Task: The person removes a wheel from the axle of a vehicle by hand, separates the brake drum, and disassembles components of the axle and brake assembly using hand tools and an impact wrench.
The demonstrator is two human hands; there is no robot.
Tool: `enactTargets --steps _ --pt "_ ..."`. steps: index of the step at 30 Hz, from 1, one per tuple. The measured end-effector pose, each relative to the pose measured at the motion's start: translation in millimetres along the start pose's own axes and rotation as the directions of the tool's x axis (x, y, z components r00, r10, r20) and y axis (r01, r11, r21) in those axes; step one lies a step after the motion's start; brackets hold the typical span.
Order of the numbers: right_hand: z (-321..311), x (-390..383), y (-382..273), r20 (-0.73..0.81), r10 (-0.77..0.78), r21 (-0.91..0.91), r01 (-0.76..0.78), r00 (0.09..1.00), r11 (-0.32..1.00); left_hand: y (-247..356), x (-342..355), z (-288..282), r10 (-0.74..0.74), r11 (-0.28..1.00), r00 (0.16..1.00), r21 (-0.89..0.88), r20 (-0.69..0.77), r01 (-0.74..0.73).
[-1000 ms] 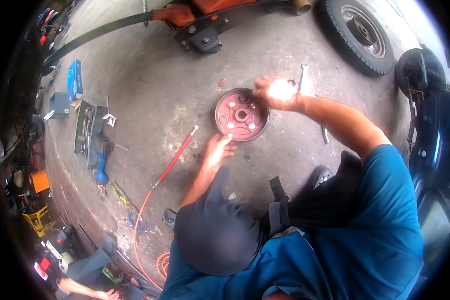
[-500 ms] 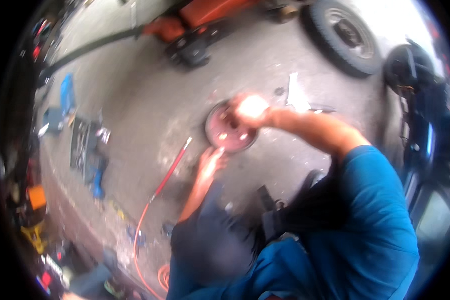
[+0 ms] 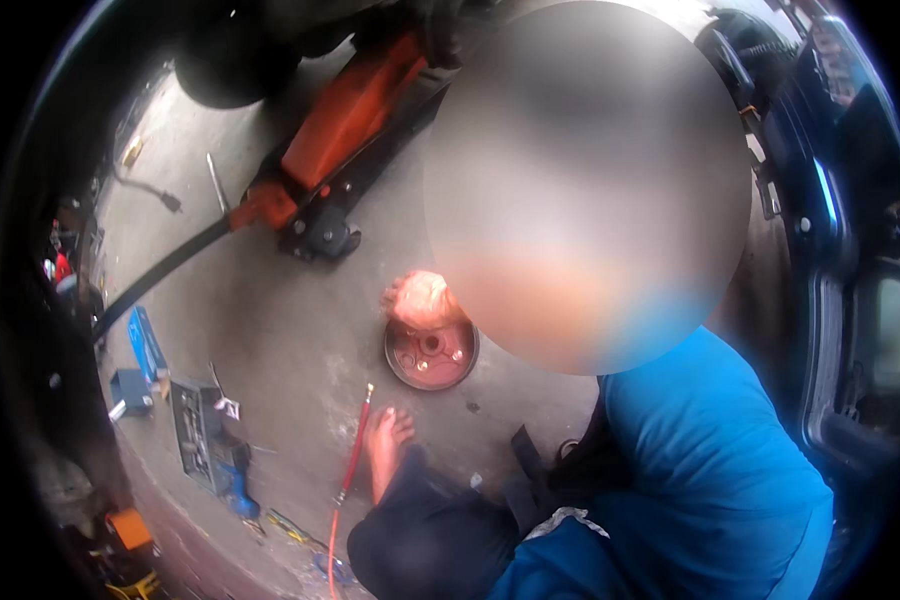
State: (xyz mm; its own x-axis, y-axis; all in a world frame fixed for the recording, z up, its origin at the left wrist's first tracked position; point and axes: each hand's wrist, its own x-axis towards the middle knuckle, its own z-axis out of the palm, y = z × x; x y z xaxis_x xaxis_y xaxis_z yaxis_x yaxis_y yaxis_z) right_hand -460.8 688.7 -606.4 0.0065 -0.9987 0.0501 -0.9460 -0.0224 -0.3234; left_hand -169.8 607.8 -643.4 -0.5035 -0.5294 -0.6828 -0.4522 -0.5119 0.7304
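A round reddish brake drum point(image 3: 432, 372) with a dark rim and a centre hole is on the concrete floor in front of me. My right hand point(image 3: 420, 300) is closed over its far rim, with the fingers bent at the left side. A large blurred patch hides most of my right forearm. Nearer to me, my left hand point(image 3: 390, 430) is just below the drum and apart from it, beside my knee. Its fingers are spread and hold nothing. Just left of that hand lies an air hose point(image 3: 355, 455) with a red end and a metal tip.
An orange floor jack point(image 3: 345, 120) with a long dark handle point(image 3: 165, 270) stands at the far left. A grey toolbox point(image 3: 195, 435), a blue-handled tool point(image 3: 240, 490) and a blue piece point(image 3: 145, 340) lie to the left. A dark blue vehicle point(image 3: 830, 260) borders the right side.
My view has shifted, so the jack and drum appear lower. My left hand has come away from the drum's near rim toward my knee. My right hand remains at the drum's far side.
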Motion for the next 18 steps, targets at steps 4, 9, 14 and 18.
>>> enactTargets --steps 4,9,14,18 --pt "-7.8 -9.5 38.6 0.055 0.260 -0.019 -0.259 0.964 0.966 51.4 -21.6 -13.9 0.277 0.955 0.936 0.170 -0.217 -0.243" --pt "-30.9 -29.6 60.3 0.295 0.483 -0.145 -0.460 0.825 0.876 152.9 -48.3 -6.3 0.566 0.819 0.778 0.293 -0.274 -0.493" --pt "-24.7 -8.6 49.5 0.364 0.381 -0.158 -0.347 0.850 0.924 196.6 -71.5 26.2 0.645 0.731 0.756 0.379 -0.112 -0.568" --pt "-39.8 -1.7 30.9 0.399 0.316 -0.165 -0.272 0.861 0.948 189.2 -72.9 40.0 0.537 0.672 0.822 0.493 0.189 -0.553"
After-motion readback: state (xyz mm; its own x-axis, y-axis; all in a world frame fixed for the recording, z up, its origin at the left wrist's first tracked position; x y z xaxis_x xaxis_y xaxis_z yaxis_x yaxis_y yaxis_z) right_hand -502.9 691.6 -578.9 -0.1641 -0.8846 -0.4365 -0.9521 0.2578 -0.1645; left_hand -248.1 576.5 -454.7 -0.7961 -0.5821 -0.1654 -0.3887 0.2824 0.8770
